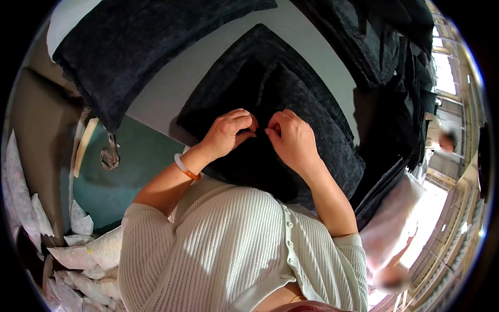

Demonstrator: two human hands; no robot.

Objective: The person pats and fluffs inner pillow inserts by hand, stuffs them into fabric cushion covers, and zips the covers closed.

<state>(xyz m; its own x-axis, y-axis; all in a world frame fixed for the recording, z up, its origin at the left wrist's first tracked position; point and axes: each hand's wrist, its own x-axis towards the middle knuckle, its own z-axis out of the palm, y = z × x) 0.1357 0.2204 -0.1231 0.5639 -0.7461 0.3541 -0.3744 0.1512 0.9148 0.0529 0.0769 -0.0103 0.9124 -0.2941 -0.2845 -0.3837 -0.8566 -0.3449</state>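
Ribbed knit of my pale cardigan (223,244) lies nearest, and just past it the dark velvety cloth (322,114) is spread on the grey tabletop (314,34), one rounded corner pointing away from me and its near part close against my front. I'd judge it soft and limp, light enough to lift with fingertips, in no way fragile; the plush pile should give the skin some hold, though loose layers could slide over each other. Best taken by a doubled edge or along the raised fold running down its middle, thumb beneath and forefinger on top, as a pinch in the flat would only ruck it up. Both my hands hover low over that middle, or rest on it, knuckles up and tips facing each other with a narrow gap between. Left hand (227,134): fingers curled, thumb drawn in close to the forefinger, nearly a pinch. Right hand (294,141): bent much the same way, thumb tucked near the fingertips. Whether either one nips a bit of the black material I cannot tell, since it is too dark there. Farther off to the left lies a plump dark cushion (130,47), and a dark fabric heap (387,122) sits to the right.
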